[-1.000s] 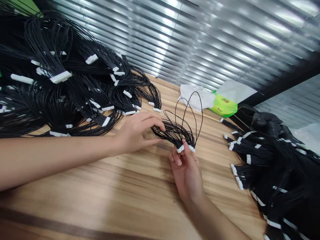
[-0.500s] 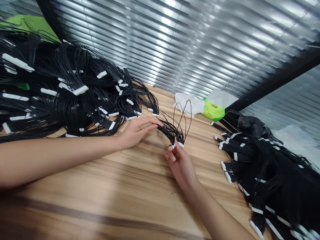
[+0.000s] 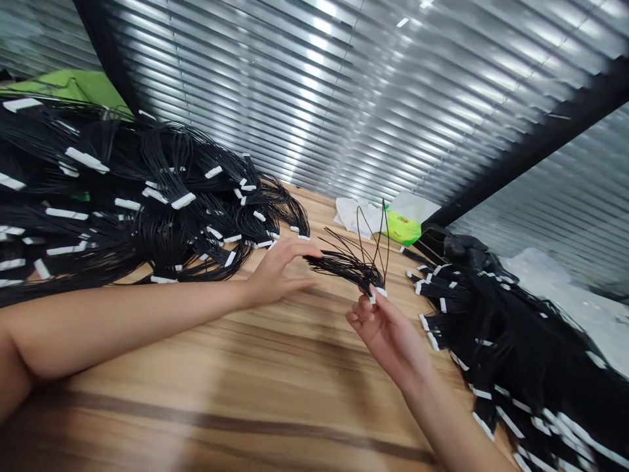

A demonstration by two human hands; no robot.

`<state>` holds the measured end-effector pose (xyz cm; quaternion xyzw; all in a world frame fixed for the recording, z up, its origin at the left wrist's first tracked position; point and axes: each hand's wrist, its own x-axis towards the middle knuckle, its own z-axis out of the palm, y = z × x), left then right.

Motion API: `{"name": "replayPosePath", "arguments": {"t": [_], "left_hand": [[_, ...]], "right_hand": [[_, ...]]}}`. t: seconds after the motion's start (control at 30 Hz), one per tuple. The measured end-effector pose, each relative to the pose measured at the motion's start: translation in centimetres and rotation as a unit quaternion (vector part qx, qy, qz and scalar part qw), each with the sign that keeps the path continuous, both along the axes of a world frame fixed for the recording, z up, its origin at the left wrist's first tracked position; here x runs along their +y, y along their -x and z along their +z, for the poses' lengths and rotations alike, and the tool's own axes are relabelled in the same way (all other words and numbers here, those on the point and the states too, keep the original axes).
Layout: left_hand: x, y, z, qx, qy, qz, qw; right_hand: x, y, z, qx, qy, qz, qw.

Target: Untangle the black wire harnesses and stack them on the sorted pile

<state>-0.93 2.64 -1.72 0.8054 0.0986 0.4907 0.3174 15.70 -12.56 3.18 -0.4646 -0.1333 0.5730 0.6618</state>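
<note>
Above the wooden table [image 3: 236, 367], near its far middle, a small black wire bundle [image 3: 344, 263] is held between two hands. Its white connector [image 3: 377, 294] is pinched by the fingertips of the right hand [image 3: 388, 334], palm turned upward. The left hand [image 3: 280, 272] is laid at the bundle's other end, fingers extended and slightly apart, the fingertips touching the wires; no closed grip is seen. Several thin wire loops are raised upright from the bundle. A large harness pile [image 3: 122, 203] is heaped to the left, a second pile [image 3: 511, 347] to the right. White tissue [image 3: 354, 215] and a green packet [image 3: 403, 229] are seen behind, before the blinds [image 3: 344, 92].
</note>
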Motion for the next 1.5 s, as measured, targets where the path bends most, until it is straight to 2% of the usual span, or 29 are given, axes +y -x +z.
{"name": "replayPosePath", "arguments": {"t": [0.07,0.17,0.3,0.37,0.43,0.5,0.57,0.63,0.7,0.77,0.87,0.93,1.0,1.03,1.07,1.1,1.13,1.17,1.2,1.23,1.27,1.33,1.4,1.43,1.47,1.5], "left_hand": [[-0.3,0.1,0.1,-0.01,-0.026,-0.003,1.0],[-1.0,0.2,0.4,0.003,-0.021,-0.051,0.998],[-2.0,0.3,0.3,-0.009,-0.067,-0.087,0.994],[-2.3,0.2,0.2,-0.015,-0.027,-0.071,0.997],[-2.2,0.1,0.1,-0.017,0.05,-0.055,0.997],[-1.9,0.1,0.0,-0.017,0.099,-0.061,0.993],[-1.7,0.2,0.1,-0.005,0.102,-0.1,0.99],[-1.9,0.5,0.6,0.018,0.095,-0.172,0.98],[-2.5,1.1,1.5,0.053,0.079,-0.257,0.962],[-3.5,1.6,2.5,0.094,0.05,-0.331,0.938],[-5.1,2.0,3.6,0.148,-0.022,-0.413,0.898],[-6.0,1.9,3.9,0.173,-0.127,-0.462,0.86],[-6.4,1.9,3.9,0.188,-0.231,-0.484,0.823],[-6.4,2.0,3.8,0.194,-0.265,-0.487,0.809],[-6.2,2.2,3.5,0.202,-0.271,-0.481,0.809],[-5.8,2.5,3.2,0.208,-0.251,-0.466,0.822],[-5.5,2.8,2.9,0.213,-0.208,-0.437,0.849],[-5.1,3.1,2.4,0.211,-0.117,-0.372,0.896],[-4.8,3.4,1.9,0.189,0.009,-0.287,0.939],[-4.8,3.7,1.4,0.153,0.178,-0.168,0.957],[-4.9,3.8,0.9,0.137,0.34,-0.096,0.925],[-5.7,3.8,0.5,0.16,0.425,-0.088,0.887],[-7.1,3.4,0.9,0.193,0.466,-0.148,0.851],[-7.8,3.3,1.3,0.211,0.485,-0.195,0.826],[-8.5,3.1,1.8,0.219,0.522,-0.26,0.782],[-9.0,3.0,2.3,0.206,0.537,-0.288,0.765]], "right_hand": [[-1.0,0.8,-0.1,0.028,0.005,-0.025,0.999],[-2.5,2.3,-0.9,0.103,0.013,-0.046,0.994],[-3.7,5.1,-1.8,0.202,-0.038,-0.101,0.973],[-4.0,6.7,-2.1,0.217,-0.068,-0.106,0.968],[-4.2,8.2,-2.3,0.219,-0.085,-0.103,0.967],[-4.4,9.1,-2.4,0.223,-0.087,-0.096,0.966],[-4.7,9.1,-2.5,0.227,-0.085,-0.086,0.966],[-5.3,8.0,-2.6,0.222,-0.082,-0.069,0.969],[-6.4,6.2,-2.8,0.211,-0.066,-0.027,0.975],[-7.9,4.1,-3.0,0.183,-0.019,0.06,0.981],[-10.1,1.3,-3.1,0.064,0.018,0.163,0.984],[-11.1,0.1,-2.6,-0.001,0.052,0.242,0.969],[-11.5,-0.5,-1.7,-0.071,0.077,0.322,0.941],[-11.4,-0.6,-1.3,-0.116,0.083,0.358,0.923],[-11.2,-0.5,-1.0,-0.153,0.084,0.375,0.911],[-10.8,-0.3,-0.8,-0.172,0.08,0.353,0.916],[-10.3,0.0,-0.8,-0.176,0.075,0.299,0.935],[-9.7,0.4,-0.9,-0.173,0.066,0.22,0.958],[-9.1,0.9,-1.2,-0.161,0.053,0.133,0.977],[-8.4,1.4,-1.5,-0.143,0.033,0.051,0.988],[-7.7,1.9,-1.9,-0.124,0.015,-0.012,0.992],[-6.2,3.0,-2.5,-0.093,-0.012,-0.08,0.992],[-5.0,4.1,-3.1,-0.083,-0.033,-0.095,0.991],[-4.4,4.6,-3.3,-0.088,-0.04,-0.085,0.992],[-4.0,5.1,-3.6,-0.101,-0.046,-0.071,0.991],[-3.7,5.5,-3.9,-0.121,-0.051,-0.055,0.99]]}}
